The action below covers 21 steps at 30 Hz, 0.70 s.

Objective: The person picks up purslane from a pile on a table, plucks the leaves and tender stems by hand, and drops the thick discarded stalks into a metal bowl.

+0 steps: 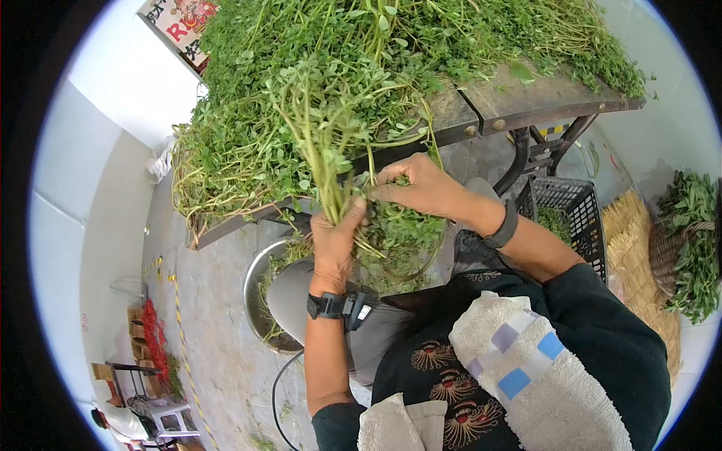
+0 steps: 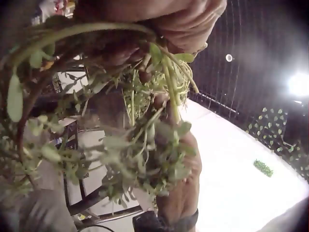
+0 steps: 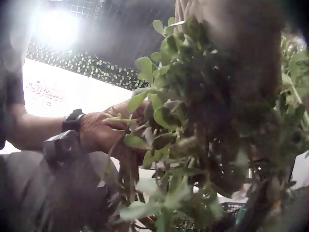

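Upright in my left hand [image 1: 335, 244] stands a bunch of purslane [image 1: 320, 154], its pale stems gripped near the lower ends and its small paddle-shaped leaves on top. Close beside it, my right hand [image 1: 425, 189] pinches purslane stems between thumb and fingers. A leafy clump of purslane [image 1: 406, 229] hangs below the right hand. In the left wrist view, loose sprigs [image 2: 145, 159] cover part of the right hand [image 2: 182, 181]. Leaves [image 3: 166, 111] partly hide the left hand [image 3: 101, 131] in the right wrist view.
A large heap of greens [image 1: 301, 45] covers much of the dark table [image 1: 511, 101] ahead. A metal basin [image 1: 256, 293] with stems stands by my left knee. Right are a black crate [image 1: 587, 218], a straw mat [image 1: 624, 248] and a wicker basket [image 1: 665, 255] with leafy plants.
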Each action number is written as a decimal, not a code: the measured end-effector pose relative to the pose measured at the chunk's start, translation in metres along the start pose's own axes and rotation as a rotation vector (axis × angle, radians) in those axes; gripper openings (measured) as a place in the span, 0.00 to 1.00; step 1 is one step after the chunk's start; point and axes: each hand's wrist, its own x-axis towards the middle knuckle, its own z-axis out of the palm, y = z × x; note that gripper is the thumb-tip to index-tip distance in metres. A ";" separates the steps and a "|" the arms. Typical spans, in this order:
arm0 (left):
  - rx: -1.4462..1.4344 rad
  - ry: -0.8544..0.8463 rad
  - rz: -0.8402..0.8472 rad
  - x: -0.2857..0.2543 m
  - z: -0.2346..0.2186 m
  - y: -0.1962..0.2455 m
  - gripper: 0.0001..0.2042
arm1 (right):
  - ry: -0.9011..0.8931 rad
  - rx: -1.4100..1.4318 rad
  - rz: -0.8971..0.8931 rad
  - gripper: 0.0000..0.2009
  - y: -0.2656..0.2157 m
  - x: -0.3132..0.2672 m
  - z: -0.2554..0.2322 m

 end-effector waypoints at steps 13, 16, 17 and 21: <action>-0.027 -0.103 -0.134 0.001 0.003 0.004 0.09 | -0.381 -0.337 -0.117 0.12 -0.016 -0.024 -0.004; 0.013 -0.090 -0.108 -0.001 0.001 0.011 0.10 | -0.291 -0.230 -0.145 0.11 -0.009 -0.027 -0.010; 0.013 -0.092 -0.114 -0.001 0.003 0.010 0.10 | -0.291 -0.229 -0.139 0.11 -0.008 -0.029 -0.013; 0.100 -0.052 -0.066 0.001 0.005 0.007 0.10 | -0.234 -0.349 -0.114 0.12 -0.002 -0.036 -0.015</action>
